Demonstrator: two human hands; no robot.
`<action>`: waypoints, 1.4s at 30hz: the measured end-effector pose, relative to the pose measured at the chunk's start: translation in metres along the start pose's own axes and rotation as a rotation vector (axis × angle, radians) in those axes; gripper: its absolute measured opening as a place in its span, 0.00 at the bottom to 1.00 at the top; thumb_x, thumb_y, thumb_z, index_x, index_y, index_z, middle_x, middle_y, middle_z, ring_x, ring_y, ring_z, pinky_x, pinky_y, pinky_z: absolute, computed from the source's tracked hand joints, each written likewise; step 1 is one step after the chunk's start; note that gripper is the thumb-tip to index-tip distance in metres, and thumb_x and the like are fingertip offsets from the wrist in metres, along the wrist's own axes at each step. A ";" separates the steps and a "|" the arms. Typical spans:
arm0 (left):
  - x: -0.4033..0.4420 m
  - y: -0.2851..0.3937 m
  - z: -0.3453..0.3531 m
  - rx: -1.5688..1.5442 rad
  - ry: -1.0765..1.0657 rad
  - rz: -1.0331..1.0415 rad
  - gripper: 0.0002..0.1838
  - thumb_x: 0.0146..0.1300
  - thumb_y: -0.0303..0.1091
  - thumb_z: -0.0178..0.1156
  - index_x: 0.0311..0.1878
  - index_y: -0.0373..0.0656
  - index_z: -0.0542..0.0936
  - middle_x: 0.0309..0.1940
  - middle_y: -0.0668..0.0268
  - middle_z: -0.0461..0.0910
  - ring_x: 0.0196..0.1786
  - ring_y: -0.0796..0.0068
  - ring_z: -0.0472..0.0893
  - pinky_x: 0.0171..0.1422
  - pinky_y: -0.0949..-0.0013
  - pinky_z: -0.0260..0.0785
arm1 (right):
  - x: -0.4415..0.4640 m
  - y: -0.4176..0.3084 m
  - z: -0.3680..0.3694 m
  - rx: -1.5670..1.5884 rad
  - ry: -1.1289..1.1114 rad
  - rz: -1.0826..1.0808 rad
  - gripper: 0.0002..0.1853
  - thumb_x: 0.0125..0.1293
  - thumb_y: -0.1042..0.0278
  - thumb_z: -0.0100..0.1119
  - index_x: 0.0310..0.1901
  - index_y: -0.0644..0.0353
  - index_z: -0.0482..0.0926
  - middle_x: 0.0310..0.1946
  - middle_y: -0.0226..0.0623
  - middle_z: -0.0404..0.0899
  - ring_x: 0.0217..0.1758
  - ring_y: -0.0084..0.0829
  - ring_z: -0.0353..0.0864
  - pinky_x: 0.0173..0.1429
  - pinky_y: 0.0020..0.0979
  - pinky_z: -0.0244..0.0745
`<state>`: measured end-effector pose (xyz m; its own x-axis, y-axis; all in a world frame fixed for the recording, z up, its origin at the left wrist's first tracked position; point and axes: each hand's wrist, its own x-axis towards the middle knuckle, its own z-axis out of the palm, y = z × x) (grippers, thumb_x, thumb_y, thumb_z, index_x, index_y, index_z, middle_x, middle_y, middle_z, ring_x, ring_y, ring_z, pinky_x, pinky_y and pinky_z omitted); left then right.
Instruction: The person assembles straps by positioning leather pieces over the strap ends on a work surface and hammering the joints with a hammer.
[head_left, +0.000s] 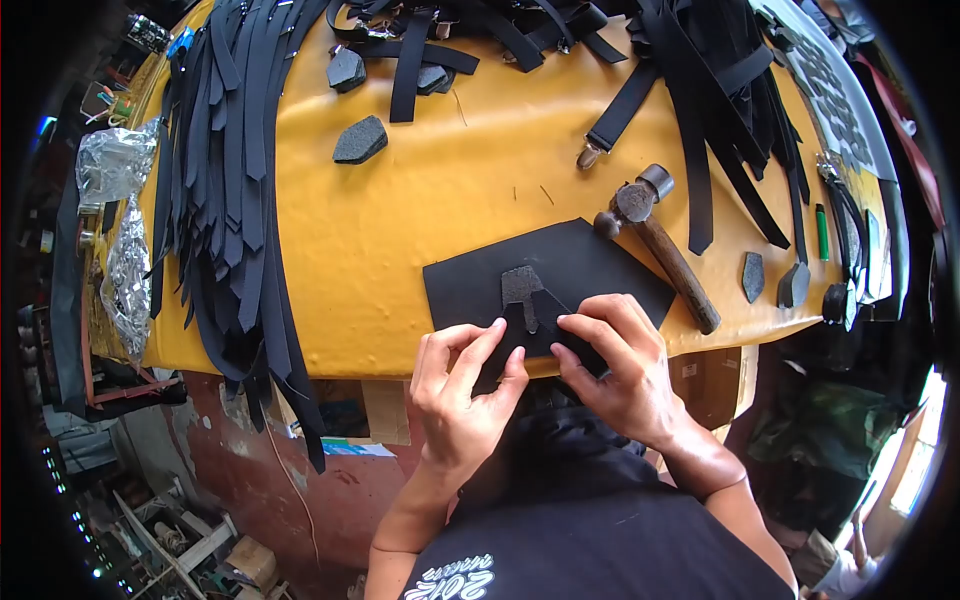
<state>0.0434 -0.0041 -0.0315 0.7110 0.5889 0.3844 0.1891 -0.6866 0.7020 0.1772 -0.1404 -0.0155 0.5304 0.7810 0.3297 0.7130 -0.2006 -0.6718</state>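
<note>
Near the front edge of the yellow-covered table [330, 250] lies a flat black sheet [465, 280]. On it rests a small grey-black rough piece [521, 290], with black strips running from it towards the person. My left hand [463, 390] pinches the left strip between thumb and fingers. Opposite it, my right hand [620, 365] has thumb and fingertips closed on the right strip. A ball-peen hammer [665, 245] lies on the sheet's right side, its handle pointing towards the front edge.
Many black straps [235, 180] hang over the table's left side. More straps [710, 100] with metal clips lie at the back right. Dark angular pieces [360, 140] sit at the back and right. A green marker [822, 233] stands out at the right.
</note>
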 end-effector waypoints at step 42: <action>0.003 0.001 0.005 0.046 -0.051 -0.013 0.18 0.49 0.26 0.77 0.47 0.43 0.90 0.37 0.67 0.79 0.36 0.68 0.76 0.41 0.64 0.70 | 0.011 0.018 -0.002 -0.067 -0.121 -0.147 0.23 0.49 0.71 0.76 0.50 0.57 0.84 0.43 0.33 0.80 0.49 0.41 0.76 0.50 0.42 0.70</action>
<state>0.0495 -0.0048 -0.0328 0.7419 0.5757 0.3436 0.2281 -0.6986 0.6781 0.1967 -0.1361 -0.0228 0.3625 0.8694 0.3358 0.8097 -0.1153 -0.5755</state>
